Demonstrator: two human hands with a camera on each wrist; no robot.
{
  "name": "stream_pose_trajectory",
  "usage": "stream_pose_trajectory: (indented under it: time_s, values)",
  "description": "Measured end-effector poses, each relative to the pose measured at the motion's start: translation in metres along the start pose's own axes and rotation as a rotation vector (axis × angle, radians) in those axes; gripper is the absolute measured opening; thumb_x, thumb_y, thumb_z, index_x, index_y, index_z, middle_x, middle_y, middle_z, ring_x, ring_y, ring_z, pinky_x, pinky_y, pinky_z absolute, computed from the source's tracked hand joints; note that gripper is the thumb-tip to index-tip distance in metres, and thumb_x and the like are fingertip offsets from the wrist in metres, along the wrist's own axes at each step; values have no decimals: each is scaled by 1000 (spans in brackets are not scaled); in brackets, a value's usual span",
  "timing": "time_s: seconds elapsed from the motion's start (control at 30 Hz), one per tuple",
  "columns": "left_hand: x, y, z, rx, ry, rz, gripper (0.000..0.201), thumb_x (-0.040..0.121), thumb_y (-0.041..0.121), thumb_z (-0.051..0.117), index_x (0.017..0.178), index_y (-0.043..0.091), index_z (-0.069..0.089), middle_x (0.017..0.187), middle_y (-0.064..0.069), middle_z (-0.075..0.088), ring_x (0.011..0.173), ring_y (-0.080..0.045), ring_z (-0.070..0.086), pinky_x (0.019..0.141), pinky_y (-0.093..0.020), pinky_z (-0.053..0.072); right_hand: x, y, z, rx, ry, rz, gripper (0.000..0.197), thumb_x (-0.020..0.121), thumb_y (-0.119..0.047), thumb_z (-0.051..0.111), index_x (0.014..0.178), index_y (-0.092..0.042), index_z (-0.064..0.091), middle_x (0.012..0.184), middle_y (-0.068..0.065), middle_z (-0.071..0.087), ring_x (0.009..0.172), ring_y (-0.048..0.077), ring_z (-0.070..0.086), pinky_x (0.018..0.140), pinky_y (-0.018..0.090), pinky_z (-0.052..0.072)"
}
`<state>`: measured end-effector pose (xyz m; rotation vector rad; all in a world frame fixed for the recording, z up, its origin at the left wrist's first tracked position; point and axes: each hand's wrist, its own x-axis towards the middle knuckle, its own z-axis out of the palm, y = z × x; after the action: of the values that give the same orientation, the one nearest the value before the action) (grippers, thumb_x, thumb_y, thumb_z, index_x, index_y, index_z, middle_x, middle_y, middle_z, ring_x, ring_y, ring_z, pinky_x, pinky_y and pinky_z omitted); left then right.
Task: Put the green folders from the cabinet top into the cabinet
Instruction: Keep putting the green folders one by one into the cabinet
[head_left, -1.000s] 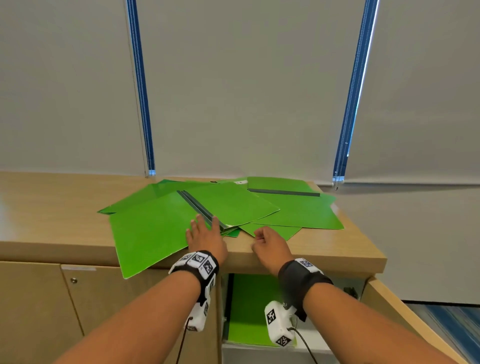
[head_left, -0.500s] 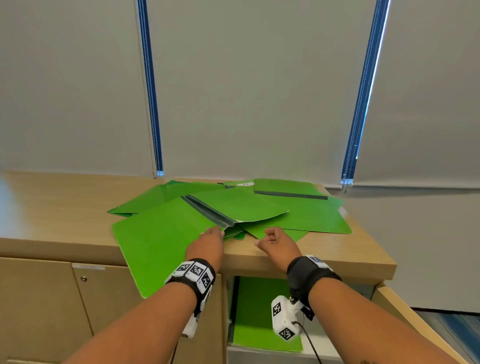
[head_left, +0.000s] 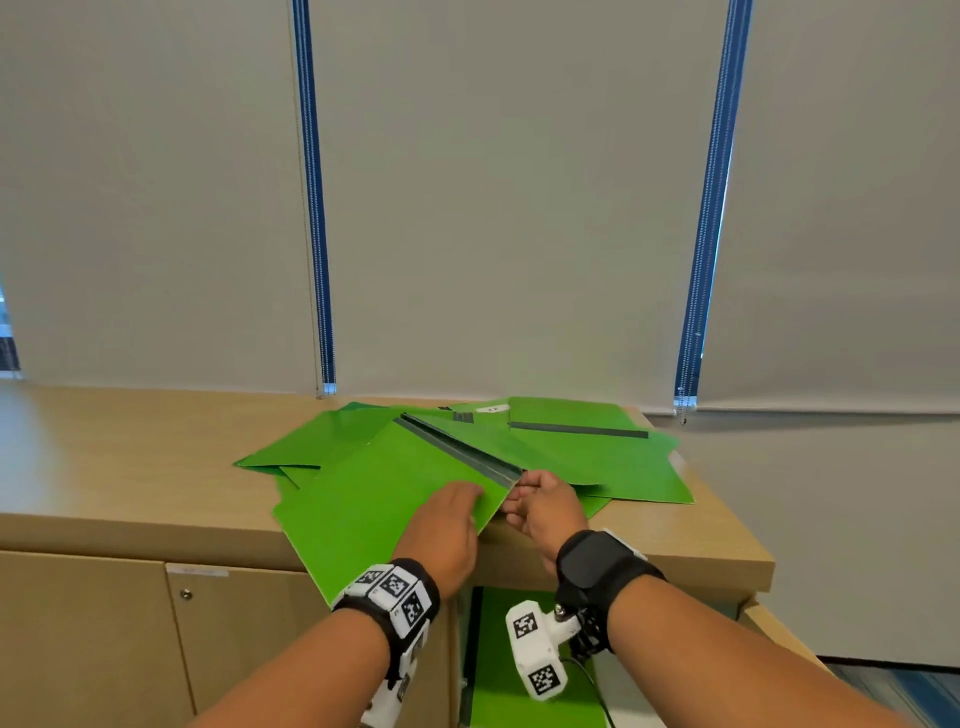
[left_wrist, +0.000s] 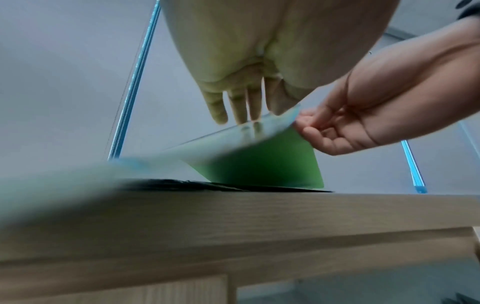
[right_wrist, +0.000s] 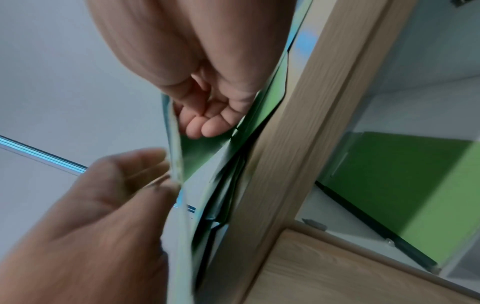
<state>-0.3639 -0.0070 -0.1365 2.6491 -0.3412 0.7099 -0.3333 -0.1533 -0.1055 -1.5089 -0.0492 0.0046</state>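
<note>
Several green folders (head_left: 597, 457) lie overlapping on the wooden cabinet top (head_left: 130, 457). The top folder (head_left: 379, 499), with a grey spine (head_left: 457, 449), has its near end raised off the pile and hangs over the front edge. My left hand (head_left: 452, 514) rests on its left cover with the fingers (left_wrist: 233, 107) straight. My right hand (head_left: 540, 501) has its fingers (right_wrist: 205, 125) curled under the folder at the near end of the spine and holds that corner. In the left wrist view the raised folder (left_wrist: 259, 162) bends upward between both hands.
Below the cabinet top the compartment stands open, with a green folder (head_left: 498, 665) upright inside. Its open door (head_left: 774, 629) juts out at the right. Closed cabinet doors (head_left: 93, 639) are at the left. Window blinds (head_left: 509, 208) hang behind the cabinet.
My right hand has moved from the cabinet's front edge to the end of the top folder's spine and taken hold. The folder's near end has risen. My left hand has slid rightward on the cover.
</note>
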Motion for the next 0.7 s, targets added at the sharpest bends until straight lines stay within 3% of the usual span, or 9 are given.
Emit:
stream_pose_trajectory:
  time_s: [0.1, 0.23, 0.37, 0.47, 0.6, 0.7]
  values:
    - [12, -6, -26, -7, 41, -10, 56, 88, 9, 50, 142, 12, 37, 143, -9, 37, 132, -25, 40, 112, -34, 32, -7, -20, -4, 55, -28, -30, 28, 87, 14, 37, 94, -9, 53, 81, 7, 59, 66, 15, 56, 59, 24, 48]
    - [16, 11, -42, -88, -186, -13, 69, 91, 17, 56, 151, 23, 22, 151, -4, 32, 132, -21, 43, 109, -28, 35, -23, -35, 6, 173, -143, 16, 15, 92, -5, 54, 105, -11, 52, 93, 6, 59, 80, 17, 59, 68, 28, 48]
    - [9, 25, -44, -145, -124, 30, 76, 89, 17, 61, 151, 31, 19, 153, 4, 34, 135, -15, 40, 111, -26, 33, -23, -35, 9, -94, 58, -166, 19, 85, 3, 60, 96, -8, 51, 82, 4, 52, 72, 16, 49, 64, 24, 42]
    - [10, 25, -51, -98, -124, 75, 84, 85, 21, 66, 152, 28, 14, 151, 1, 32, 135, -17, 38, 112, -27, 31, -26, -43, -1, -184, 128, -273, 14, 86, 3, 57, 95, -7, 53, 78, 4, 49, 76, 18, 46, 66, 27, 39]
    - [22, 19, -78, -31, 75, 53, 90, 82, 32, 71, 152, 20, 15, 149, -7, 26, 136, -22, 34, 114, -30, 30, -30, -70, -20, -136, 250, -358, 10, 91, -4, 52, 98, -11, 54, 79, -2, 51, 70, 13, 45, 63, 24, 39]
    - [31, 14, -105, 10, 245, 56, 88, 81, 44, 68, 150, 17, 21, 151, -7, 24, 140, -23, 30, 117, -33, 26, -36, -96, -32, -99, 225, -467, 10, 92, -4, 50, 93, -13, 55, 80, -3, 52, 73, 12, 44, 66, 23, 38]
